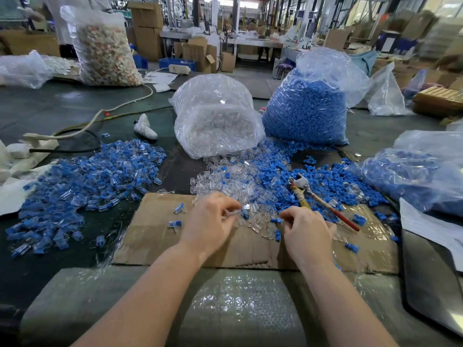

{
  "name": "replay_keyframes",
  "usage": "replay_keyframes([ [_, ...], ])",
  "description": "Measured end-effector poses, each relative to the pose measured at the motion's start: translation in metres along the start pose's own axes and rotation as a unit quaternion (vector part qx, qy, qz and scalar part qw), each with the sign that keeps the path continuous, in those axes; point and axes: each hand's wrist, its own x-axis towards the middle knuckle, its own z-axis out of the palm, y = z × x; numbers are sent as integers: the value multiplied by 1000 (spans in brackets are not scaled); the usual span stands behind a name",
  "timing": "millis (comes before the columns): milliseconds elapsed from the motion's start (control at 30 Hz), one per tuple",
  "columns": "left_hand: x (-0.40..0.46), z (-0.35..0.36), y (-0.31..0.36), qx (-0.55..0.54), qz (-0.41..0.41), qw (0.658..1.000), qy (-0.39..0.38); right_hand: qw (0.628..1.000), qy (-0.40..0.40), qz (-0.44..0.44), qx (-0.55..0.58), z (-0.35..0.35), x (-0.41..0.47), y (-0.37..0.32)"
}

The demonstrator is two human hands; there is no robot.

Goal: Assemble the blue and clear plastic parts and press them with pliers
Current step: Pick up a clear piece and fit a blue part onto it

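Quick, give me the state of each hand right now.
Left hand: fingers curled, pinching a clear plastic part.
Right hand: fingers curled, pinching a blue plastic part.

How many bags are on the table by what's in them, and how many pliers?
Bags of blue parts: 2, one upright and one lying at the right
Bag of clear parts: 1
Bag of mixed pale pieces: 1
Pliers: 1
Total: 5
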Motion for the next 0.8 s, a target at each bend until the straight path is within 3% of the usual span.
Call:
replay_keyframes([
  [100, -3, 19, 12, -20, 20, 998, -64, 999, -16, -10, -29, 0, 1, -1],
  [233, -7, 38, 18, -9, 16, 996, -91, 998, -8, -24, -63, 4, 0, -3],
  [400, -10, 46, 19, -19, -7, 999, -45, 996, 8, -37, -78, 9, 0, 0],
  [533, -9, 41, 16, -107, -64, 992, -2, 995, 14, -53, -88, 14, 0, 3],
  [600, -8, 37, 12, -145, -102, 984, 21, 996, 44, -68, -45, 13, -2, 0],
  [667, -7, 35, 8, -183, -139, 972, 48, 991, 74, -89, 72, 9, -7, -6],
  [800, -5, 36, 7, -259, -185, 945, 76, 972, 47, -104, 204, 6, -16, -18],
])
